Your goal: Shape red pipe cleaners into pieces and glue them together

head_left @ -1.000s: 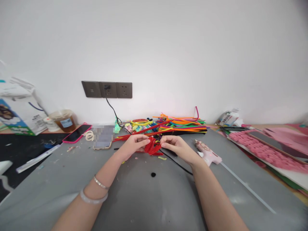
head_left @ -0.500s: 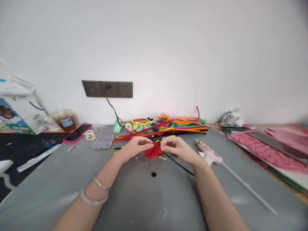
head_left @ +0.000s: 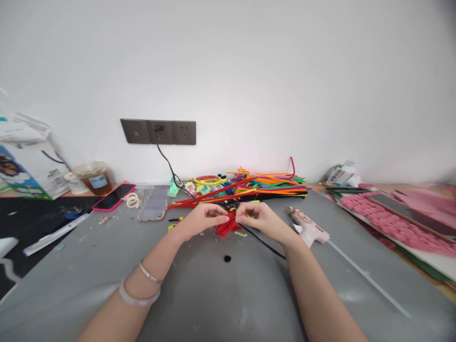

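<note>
Between my hands is a red bundle of bent pipe cleaners, held just above the grey table mat. My left hand pinches its left upper side between thumb and fingers. From the right, my right hand grips its upper edge with thumb and fingertips. The fingers hide part of the bundle's top. On the mat nearer to me lies a small black pompom-like disc. Behind my hands spreads a pile of colourful pipe cleaners.
A pink glue gun with a long glue stick lies at right, its black cable running by my right hand. Two phones, one pink-cased phone, lie left near a drink cup. Pink knitted material sits far right.
My hands keep their hold on the red bundle, which has turned slightly between them. My right hand has shifted a little to the left. Other things stay in place.
</note>
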`<state>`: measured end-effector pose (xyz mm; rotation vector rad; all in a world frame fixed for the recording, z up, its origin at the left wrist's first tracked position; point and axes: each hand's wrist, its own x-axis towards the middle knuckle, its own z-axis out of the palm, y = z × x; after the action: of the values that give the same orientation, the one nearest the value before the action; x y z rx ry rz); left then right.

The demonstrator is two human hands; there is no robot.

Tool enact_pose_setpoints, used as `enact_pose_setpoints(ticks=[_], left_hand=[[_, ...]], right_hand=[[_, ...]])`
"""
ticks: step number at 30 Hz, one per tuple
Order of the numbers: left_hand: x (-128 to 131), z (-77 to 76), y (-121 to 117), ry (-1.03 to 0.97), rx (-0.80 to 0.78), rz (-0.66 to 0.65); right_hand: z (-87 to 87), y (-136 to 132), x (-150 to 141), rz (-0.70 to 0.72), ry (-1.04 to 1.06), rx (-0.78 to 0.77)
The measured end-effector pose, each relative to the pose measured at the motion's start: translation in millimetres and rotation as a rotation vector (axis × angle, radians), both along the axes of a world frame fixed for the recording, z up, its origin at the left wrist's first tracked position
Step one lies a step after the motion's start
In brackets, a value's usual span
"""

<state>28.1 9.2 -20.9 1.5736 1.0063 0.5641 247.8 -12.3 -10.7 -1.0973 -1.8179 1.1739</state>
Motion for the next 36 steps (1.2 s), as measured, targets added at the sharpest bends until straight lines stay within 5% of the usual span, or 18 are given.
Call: enact_pose_setpoints(ticks=[30, 36], left_hand=[[1.9, -2.4, 1.0, -0.048, 0.082, -0.006], [2.3, -0.8, 0.9, -0.135, 0.059, 0.061]], right_hand=[[-0.3, -1.9, -3.3, -0.042, -0.05, 0.052], [-1.1, 1.2, -2.2, -0.131, 0.131, 0.107]])
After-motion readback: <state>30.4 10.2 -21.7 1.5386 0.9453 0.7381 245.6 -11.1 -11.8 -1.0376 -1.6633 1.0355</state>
